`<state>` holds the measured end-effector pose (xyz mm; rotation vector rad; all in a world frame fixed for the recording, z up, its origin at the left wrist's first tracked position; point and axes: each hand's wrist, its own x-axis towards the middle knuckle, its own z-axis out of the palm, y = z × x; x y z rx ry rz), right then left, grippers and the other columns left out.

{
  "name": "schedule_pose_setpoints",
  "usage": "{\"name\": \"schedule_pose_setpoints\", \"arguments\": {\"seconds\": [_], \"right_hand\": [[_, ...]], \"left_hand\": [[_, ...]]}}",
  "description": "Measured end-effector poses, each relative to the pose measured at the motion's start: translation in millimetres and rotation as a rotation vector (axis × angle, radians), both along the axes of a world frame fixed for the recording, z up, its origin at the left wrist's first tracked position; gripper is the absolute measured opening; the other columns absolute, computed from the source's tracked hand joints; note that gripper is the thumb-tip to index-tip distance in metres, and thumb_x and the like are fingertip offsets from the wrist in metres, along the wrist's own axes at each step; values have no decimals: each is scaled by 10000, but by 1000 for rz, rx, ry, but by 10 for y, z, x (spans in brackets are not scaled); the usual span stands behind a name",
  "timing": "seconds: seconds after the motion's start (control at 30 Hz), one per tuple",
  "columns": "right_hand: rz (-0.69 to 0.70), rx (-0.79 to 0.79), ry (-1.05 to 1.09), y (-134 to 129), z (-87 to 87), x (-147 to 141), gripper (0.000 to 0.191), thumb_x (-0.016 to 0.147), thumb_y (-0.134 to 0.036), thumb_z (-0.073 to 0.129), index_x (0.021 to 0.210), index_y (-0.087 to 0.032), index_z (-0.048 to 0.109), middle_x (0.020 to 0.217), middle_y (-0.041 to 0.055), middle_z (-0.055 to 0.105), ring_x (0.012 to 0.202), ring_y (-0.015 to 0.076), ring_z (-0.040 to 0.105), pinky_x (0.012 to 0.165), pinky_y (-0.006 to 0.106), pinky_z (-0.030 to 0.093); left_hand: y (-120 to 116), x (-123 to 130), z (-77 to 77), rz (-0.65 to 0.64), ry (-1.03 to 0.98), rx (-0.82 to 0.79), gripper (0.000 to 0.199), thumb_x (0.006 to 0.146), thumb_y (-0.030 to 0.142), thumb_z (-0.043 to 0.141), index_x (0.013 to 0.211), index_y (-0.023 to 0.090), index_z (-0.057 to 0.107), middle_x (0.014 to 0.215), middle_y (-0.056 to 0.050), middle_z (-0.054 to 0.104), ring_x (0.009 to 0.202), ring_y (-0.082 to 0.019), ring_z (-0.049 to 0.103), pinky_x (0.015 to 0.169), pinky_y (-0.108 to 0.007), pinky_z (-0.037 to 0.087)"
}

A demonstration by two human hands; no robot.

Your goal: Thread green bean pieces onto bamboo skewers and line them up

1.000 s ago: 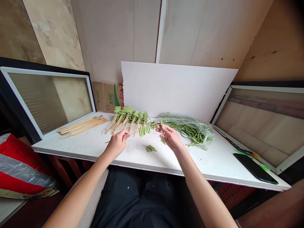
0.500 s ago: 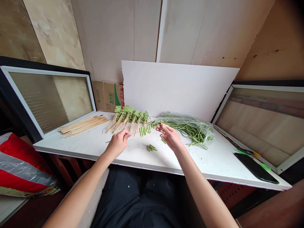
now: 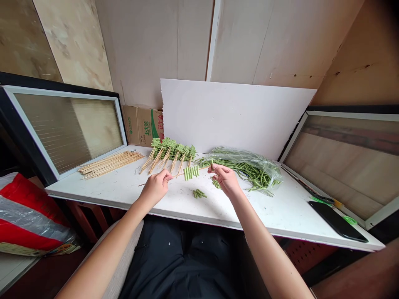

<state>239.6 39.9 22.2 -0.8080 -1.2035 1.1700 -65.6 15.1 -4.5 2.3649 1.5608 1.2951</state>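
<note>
My left hand (image 3: 157,184) is closed around a thin wooden skewer (image 3: 180,175) that runs to the right above the table. Several short pieces of green bean (image 3: 191,172) sit side by side across the skewer. At the skewer's right end, my right hand (image 3: 225,177) pinches one more green bean piece (image 3: 212,163), held upright at the tip. Below the skewer lies a small pile of cut bean pieces (image 3: 199,193), and more cut pieces (image 3: 216,182) are partly hidden beside my right hand.
Finished bean skewers (image 3: 173,151) are stacked at the back; bare skewers (image 3: 111,165) lie left. A plastic bag of long beans (image 3: 249,166) lies behind my right hand. A black phone (image 3: 337,221) and scissors (image 3: 319,196) rest at the right. A cardboard box (image 3: 143,126) stands behind.
The right hand's fingers have turned slightly around the bean piece at the skewer's tip. The view has shifted a little; the left hand keeps its grip.
</note>
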Motion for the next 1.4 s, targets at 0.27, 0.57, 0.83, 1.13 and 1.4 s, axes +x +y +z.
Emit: {"name": "schedule_pose_setpoints", "arguments": {"seconds": [0.27,0.57,0.83,1.13,1.4], "right_hand": [[11,45,50,-28,-4,-92,310,740,-519,904,788,-226,816,853,70,730,849,210,641,576,291,434],[-71,122,-17,-74,-31,-196,290,752,-514,899,749,-237,812,824,63,743,764,198,631,638,331,476],[-75,182,-84,-113,-122,-365,395,787,-530,876,586,-231,712,823,57,703,792,199,616,736,351,493],[-13,50,-116,-111,-80,-340,342,679,-533,941,761,-228,812,945,64,726,633,131,505,591,325,433],[-82,-16,-190,-123,-49,-341,396,617,-546,960,754,-204,814,883,90,739,751,187,580,553,291,407]], "left_hand": [[-78,35,59,56,32,73,198,961,163,476,889,240,644,835,-22,781,720,-218,716,644,-287,468],[-113,60,62,66,52,170,222,908,67,495,864,232,635,831,-11,792,706,-207,738,637,-277,504],[-156,127,90,76,59,219,245,881,29,507,891,232,644,874,-8,805,735,-208,754,649,-280,528],[-132,122,68,98,83,167,259,874,2,515,899,228,638,868,-11,802,743,-213,761,639,-277,529],[-96,117,5,93,144,238,316,822,-57,492,895,226,613,910,-15,818,806,-218,777,676,-284,560]]}}
